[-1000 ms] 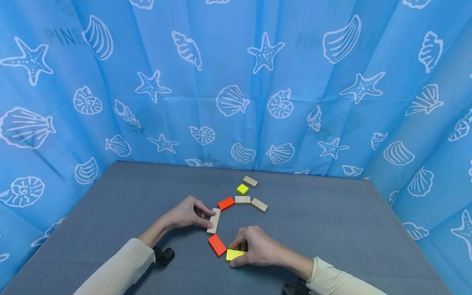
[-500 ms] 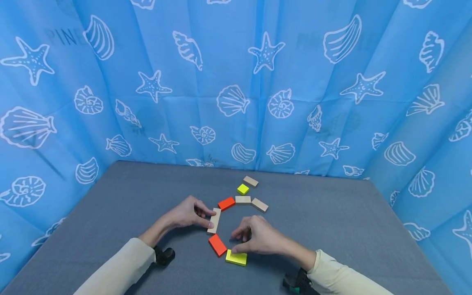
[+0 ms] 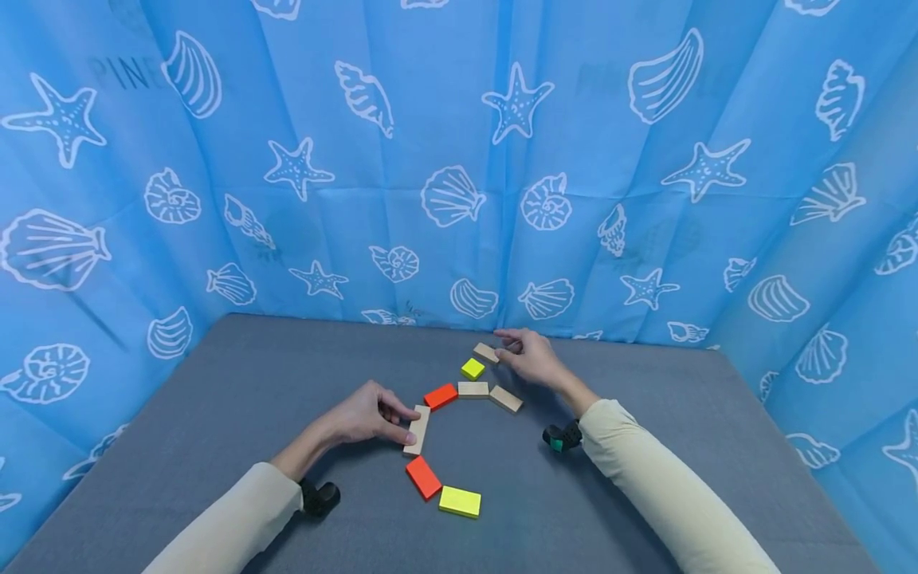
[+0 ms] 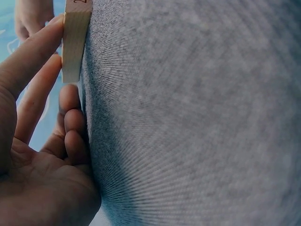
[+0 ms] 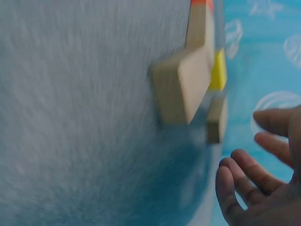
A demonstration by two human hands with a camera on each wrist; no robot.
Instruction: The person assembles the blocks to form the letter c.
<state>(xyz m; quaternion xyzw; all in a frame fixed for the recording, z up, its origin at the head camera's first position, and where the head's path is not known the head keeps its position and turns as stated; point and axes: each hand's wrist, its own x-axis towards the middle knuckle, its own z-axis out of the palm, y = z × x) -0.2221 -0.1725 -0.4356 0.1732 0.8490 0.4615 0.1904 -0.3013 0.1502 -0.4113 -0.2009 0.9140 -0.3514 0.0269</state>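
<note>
My left hand is at the left of the curved row, its thumb and a finger touching a plain wooden block. In the left wrist view, two nearly straight digits rest against the same side of that wooden block, the others below it. At the back of the table, my right hand has its fingertips right by another plain wooden block. The right wrist view shows the right hand with spread, slightly bent fingers and nothing between them, beside the far wooden block.
In the row are two red blocks, a yellow block at the front end and wooden blocks at the back end. A small yellow block lies behind the row. A blue shell-patterned curtain hangs behind the grey table.
My right hand has let go of the front yellow block and moved away to the back, up to the far wooden block. The left hand has stayed in place.
</note>
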